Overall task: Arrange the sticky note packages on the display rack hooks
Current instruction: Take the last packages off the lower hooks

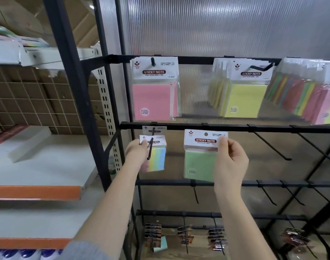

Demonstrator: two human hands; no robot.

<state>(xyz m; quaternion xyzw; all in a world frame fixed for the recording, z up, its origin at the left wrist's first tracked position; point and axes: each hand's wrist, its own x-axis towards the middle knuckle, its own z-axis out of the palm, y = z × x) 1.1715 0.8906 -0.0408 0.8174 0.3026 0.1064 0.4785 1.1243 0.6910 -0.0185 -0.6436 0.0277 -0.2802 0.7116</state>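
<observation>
Green sticky note pack (200,162): clear sleeve, white header card with red "STICKY NOTE" label and a round hang hole at top. Held upright just below the second rail (235,127), not on any hook. Right hand (230,156) pinches its right edge, thumb on the header front, fingers behind, forearm raised from below. To the left of that grip, the left hand (137,149) pinches a rainbow-striped pack (155,156) by its header's left side; a black hook (151,147) passes through it. One more header hangs behind it. Above the grips: three hanging groups, pink pack (152,99), yellow pack (244,99), mixed stack (307,102).
</observation>
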